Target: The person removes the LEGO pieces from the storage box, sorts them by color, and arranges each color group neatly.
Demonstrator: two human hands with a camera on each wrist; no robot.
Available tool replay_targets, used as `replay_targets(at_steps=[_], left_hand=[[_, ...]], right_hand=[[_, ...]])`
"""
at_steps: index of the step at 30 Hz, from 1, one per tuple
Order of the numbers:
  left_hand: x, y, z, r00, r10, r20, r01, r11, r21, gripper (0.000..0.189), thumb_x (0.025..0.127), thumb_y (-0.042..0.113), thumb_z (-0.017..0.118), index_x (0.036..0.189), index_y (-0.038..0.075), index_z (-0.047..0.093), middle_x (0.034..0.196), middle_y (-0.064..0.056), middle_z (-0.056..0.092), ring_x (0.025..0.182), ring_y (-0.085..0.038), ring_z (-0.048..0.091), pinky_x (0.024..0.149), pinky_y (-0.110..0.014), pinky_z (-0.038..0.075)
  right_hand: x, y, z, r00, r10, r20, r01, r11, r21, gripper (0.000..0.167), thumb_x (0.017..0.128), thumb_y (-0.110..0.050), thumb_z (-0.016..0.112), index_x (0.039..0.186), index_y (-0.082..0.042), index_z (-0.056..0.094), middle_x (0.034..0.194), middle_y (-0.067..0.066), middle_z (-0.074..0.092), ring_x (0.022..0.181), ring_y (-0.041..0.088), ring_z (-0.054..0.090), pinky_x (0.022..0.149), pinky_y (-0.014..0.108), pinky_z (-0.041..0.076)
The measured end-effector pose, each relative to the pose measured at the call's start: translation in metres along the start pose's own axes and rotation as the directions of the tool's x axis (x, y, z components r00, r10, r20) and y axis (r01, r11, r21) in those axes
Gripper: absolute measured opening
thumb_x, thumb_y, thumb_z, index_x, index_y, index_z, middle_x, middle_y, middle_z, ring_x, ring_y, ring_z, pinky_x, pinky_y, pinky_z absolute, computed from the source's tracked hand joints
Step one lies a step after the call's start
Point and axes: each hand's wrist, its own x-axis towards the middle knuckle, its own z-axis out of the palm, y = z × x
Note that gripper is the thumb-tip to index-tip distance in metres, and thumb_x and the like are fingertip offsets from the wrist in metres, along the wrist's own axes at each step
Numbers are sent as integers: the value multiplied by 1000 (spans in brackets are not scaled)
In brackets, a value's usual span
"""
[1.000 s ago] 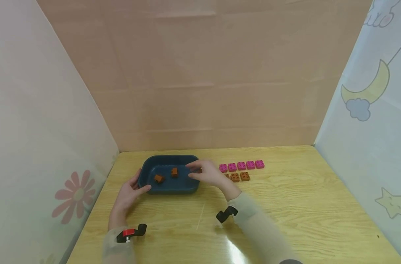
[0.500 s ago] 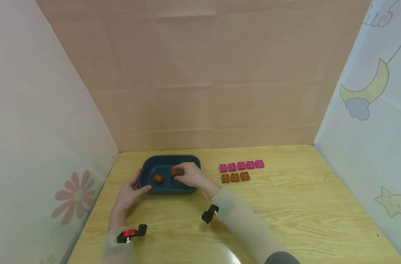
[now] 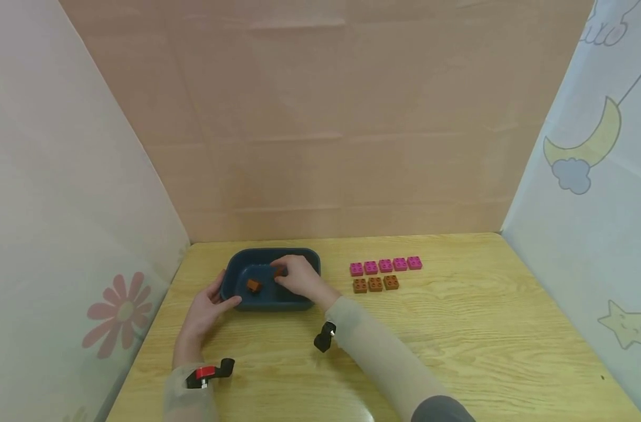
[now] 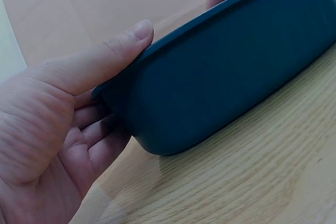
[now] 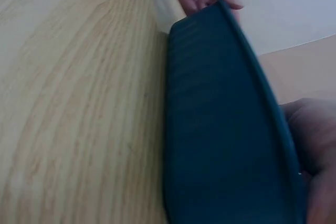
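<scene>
A dark blue plastic tray [image 3: 270, 306] stands at the back left of the table. My left hand [image 3: 205, 309] grips its left end, thumb [image 4: 123, 45] over the rim and fingers beneath it outside, as the left wrist view shows. Inside the tray, my right hand [image 3: 300, 278] pinches an orange-brown toy brick [image 3: 279, 272] with thumb and fingertips; the hand partly covers it. Another orange-brown brick [image 3: 254, 285] lies tilted on the tray floor to the left. In the right wrist view the tray wall [image 5: 220, 114] hides the bricks and most of the right hand [image 5: 320, 145].
Right of the tray, several pink bricks [image 3: 386, 265] form a row on the wooden table [image 3: 484, 328]. A shorter row of three orange-brown bricks [image 3: 375, 284] lies just in front of it. A tan wall stands behind the table, patterned walls at both sides.
My right hand has moved left from the tray's right end to the brick near its middle and now pinches it. The left hand and tray stay put.
</scene>
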Motion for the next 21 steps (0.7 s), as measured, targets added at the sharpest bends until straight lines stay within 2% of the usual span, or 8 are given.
replay_targets(at_steps=[8, 14, 21], left_hand=[[1, -1, 0, 1000, 10, -5, -10, 1000, 11, 95, 99, 21, 81, 172, 12, 20, 176, -15, 19, 155, -39, 35, 100, -9, 44], [0, 0, 0, 1000, 12, -5, -11, 1000, 17, 96, 99, 23, 81, 172, 12, 20, 177, -13, 18, 157, -38, 32, 107, -14, 42], [-1, 0, 1, 1000, 18, -10, -17, 999, 28, 96, 99, 23, 82, 172, 12, 20, 177, -12, 18, 156, -38, 32, 103, -9, 42]], right_hand=[[5, 4, 8, 1000, 11, -13, -12, 999, -46, 39, 99, -11, 79, 137, -10, 74, 137, 5, 71, 127, 22, 66, 106, 38, 54], [7, 8, 7, 999, 48, 9, -48, 999, -9, 40, 99, -12, 79, 138, -9, 73, 136, 6, 72, 121, 23, 68, 102, 39, 56], [9, 6, 4, 988, 136, 70, -137, 991, 7, 46, 97, -12, 82, 141, -8, 71, 136, 6, 72, 117, 24, 69, 97, 39, 58]])
